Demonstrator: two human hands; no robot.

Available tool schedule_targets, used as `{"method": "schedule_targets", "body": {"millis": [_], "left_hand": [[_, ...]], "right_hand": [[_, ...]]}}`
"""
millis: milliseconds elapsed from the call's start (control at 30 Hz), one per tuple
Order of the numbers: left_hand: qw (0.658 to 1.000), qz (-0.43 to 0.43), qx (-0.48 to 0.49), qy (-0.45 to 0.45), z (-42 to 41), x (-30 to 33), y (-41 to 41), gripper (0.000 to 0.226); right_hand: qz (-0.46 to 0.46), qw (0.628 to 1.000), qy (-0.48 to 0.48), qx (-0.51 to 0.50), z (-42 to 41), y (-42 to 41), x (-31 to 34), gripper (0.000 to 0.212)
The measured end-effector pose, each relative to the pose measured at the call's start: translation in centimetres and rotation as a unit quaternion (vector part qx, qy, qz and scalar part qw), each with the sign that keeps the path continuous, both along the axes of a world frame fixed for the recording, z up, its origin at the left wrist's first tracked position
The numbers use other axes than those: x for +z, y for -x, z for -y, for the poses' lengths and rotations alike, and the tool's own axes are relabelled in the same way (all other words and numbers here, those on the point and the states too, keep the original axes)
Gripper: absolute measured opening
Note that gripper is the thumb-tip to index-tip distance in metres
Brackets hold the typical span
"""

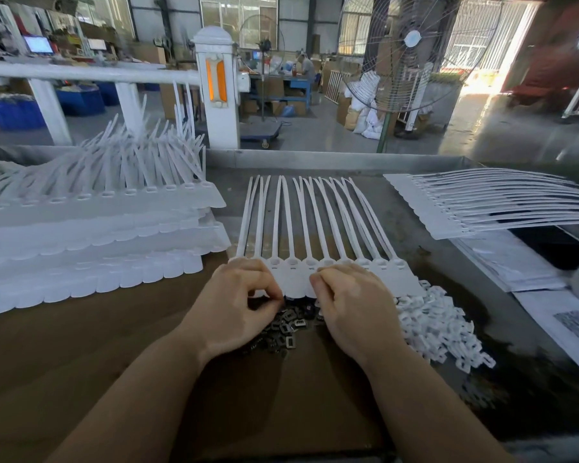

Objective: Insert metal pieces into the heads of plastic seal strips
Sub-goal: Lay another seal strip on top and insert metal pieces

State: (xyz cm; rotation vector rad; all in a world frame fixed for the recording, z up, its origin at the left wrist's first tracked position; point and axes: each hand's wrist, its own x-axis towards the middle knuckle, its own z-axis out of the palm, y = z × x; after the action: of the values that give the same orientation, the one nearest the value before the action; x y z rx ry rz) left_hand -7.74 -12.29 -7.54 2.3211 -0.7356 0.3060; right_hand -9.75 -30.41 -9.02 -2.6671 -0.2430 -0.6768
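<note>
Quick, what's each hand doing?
Left hand: fingers curled, pinching; what it holds cannot be told.
Right hand: fingers curled; hold cannot be told.

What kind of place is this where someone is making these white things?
Probably a factory workshop. Stacks of white plastic seal strips cover the worktable, a pile of small metal pieces lies by the hands, and a big industrial fan stands on the concrete floor.

seal stacks crowd left, clip pile right, bare cardboard near-left
</note>
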Motion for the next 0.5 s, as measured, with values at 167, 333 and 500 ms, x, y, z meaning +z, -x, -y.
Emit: {"method": "schedule_targets", "body": {"millis": [167, 333, 500], "left_hand": [[0.998, 0.019, -0.019, -0.05, 0.07, -0.27, -0.1, 0.007], [0.998, 0.016, -0.013, -0.058, 0.36, -0.49, -0.09, 0.011], [0.999, 0.007, -0.017, -0.044, 0.54, -0.67, -0.18, 0.007]], "right_hand": [[-0.007, 1.0, 0.002, -0.001, 0.03, 0.01, 0.07, 0.031], [-0.008, 1.0, 0.0, -0.001, -0.09, 0.06, 0.11, 0.031], [-0.003, 1.0, -0.004, 0.0, -0.12, 0.1, 0.06, 0.03]]}}
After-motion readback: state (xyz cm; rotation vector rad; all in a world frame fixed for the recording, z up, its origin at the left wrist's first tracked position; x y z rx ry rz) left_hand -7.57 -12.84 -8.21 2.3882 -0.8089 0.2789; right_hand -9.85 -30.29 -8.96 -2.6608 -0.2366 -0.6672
